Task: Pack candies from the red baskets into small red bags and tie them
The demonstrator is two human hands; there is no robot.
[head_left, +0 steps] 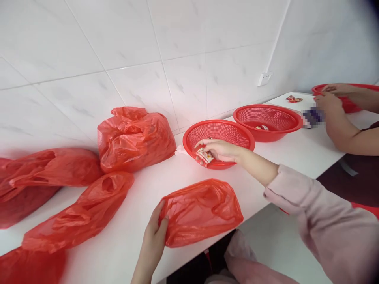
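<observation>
My left hand grips the left edge of a red plastic bag that lies open near the front edge of the white table. My right hand reaches across the rim of a red mesh basket and is closed on small red-and-white wrapped packets. The sleeve on my right arm is pale pink.
Several stuffed red plastic bags lie at the left along the tiled wall. A second red basket with a few packets sits further right, and a third red basket stands at the far right, where another person's hands are at work. A wall socket is above.
</observation>
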